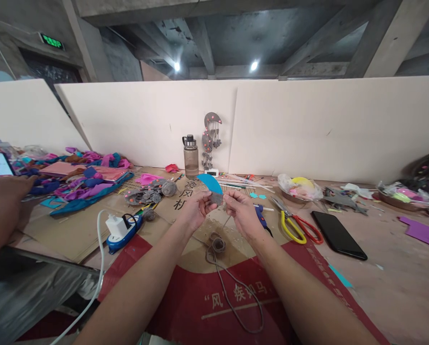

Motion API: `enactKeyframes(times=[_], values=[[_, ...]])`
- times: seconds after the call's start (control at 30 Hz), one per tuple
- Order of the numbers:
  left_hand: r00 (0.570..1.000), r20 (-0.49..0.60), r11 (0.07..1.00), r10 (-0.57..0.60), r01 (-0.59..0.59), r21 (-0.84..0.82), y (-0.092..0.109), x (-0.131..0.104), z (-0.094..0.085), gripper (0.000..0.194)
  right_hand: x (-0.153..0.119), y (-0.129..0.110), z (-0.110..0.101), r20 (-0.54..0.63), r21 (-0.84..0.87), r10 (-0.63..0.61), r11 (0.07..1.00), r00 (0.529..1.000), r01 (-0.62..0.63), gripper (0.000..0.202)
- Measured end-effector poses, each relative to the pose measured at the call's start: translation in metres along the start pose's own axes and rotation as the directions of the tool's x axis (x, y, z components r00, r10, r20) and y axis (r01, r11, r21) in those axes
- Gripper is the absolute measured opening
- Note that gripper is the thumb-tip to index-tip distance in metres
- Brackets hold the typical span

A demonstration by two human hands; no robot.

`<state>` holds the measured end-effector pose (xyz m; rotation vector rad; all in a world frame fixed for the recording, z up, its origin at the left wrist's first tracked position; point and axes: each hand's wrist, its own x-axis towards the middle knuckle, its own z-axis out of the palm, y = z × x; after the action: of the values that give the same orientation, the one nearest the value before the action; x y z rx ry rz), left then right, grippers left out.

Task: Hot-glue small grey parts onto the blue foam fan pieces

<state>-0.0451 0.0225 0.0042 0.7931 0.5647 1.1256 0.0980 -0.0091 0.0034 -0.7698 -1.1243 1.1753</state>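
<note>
at left hand (pixel 195 210), blue piece (pixel 210 184)

Two ceiling lamps (pixel 254 65) glaring | concrete ceiling (pixel 243 45) dim | worktop (pixel 394 282) softly lit | edges stretched

Blue-and-grey piece (pixel 210 184) partly hidden by hands (pixel 197 210) (pixel 241 211), purple sheet (pixel 423 234) cut off right, white display (pixel 211 172) digits unreadable

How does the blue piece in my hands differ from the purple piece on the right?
The blue piece has a curved outer edge; the purple piece has straight edges. The blue piece is held up by the left hand; the purple piece lies on the table. The blue piece has grey material at its lower part; the purple piece shows none. Both look thin and flat.
</note>
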Motion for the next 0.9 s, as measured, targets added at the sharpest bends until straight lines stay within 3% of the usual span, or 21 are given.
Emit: enactKeyframes(times=[0.17,0.33,0.53,0.7,0.9], values=[[0.996,0.019,0.996,-0.083,0.083,-0.017,0.001,-0.001,0.001,0.007,-0.004,-0.006,0.004,0.058,0.056,0.048,0.997,0.997,-0.051,0.029],[0.997,0.018,0.996,0.075,-0.076,0.047,-0.010,0.001,0.002,0.012,-0.002,0.002,0.002,0.015,0.046,0.028,0.999,0.999,-0.029,0.028],[0.961,0.054,0.940,0.269,-0.275,0.200,-0.018,-0.004,0.007,0.022,0.003,0.015,-0.002,-0.082,-0.018,-0.016,1.000,0.997,0.014,0.026],[0.937,0.148,0.859,0.317,-0.350,0.375,-0.025,-0.001,0.005,0.032,0.002,0.016,-0.003,-0.100,-0.126,-0.092,0.989,0.991,0.079,0.022],[0.935,0.084,0.818,0.345,-0.343,0.462,-0.026,-0.003,0.012,0.034,-0.001,0.013,0.000,-0.113,-0.211,-0.112,0.974,0.987,0.086,0.022]])
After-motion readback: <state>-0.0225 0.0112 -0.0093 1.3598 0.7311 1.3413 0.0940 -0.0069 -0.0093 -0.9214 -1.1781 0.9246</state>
